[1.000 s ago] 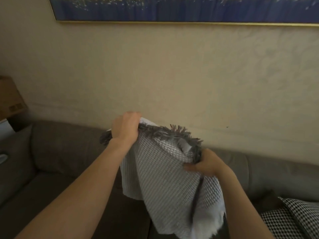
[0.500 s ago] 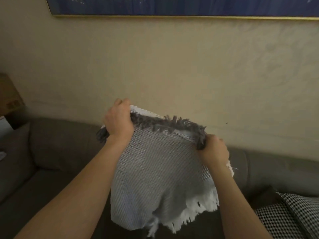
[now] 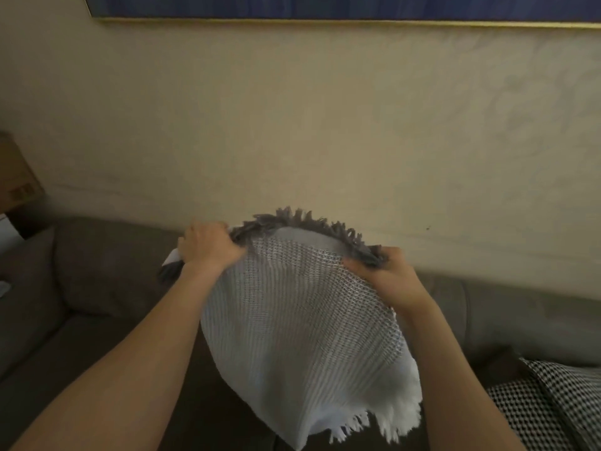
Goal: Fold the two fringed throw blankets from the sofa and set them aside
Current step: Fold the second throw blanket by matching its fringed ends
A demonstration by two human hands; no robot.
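Note:
A grey-and-white woven throw blanket (image 3: 302, 320) hangs in the air in front of me, above the sofa. Its top edge carries a dark grey fringe and its bottom edge a white fringe. My left hand (image 3: 209, 245) grips the top left corner, fingers curled over the fringe. My right hand (image 3: 387, 271) grips the top right corner the same way. The cloth between my hands bulges upward in an arc and the lower part hangs folded. Only this one blanket shows.
A brown-grey sofa (image 3: 97, 288) runs along the beige wall below the blanket. Black-and-white houndstooth cushions (image 3: 549, 405) lie at the lower right. A cardboard box (image 3: 16, 177) sits at the far left, and a blue framed picture (image 3: 325, 8) hangs above.
My right hand shifted from the blanket's middle to its top right corner. Both hands now hold the top edge spread, the cloth billows up, and the white fringe came into view.

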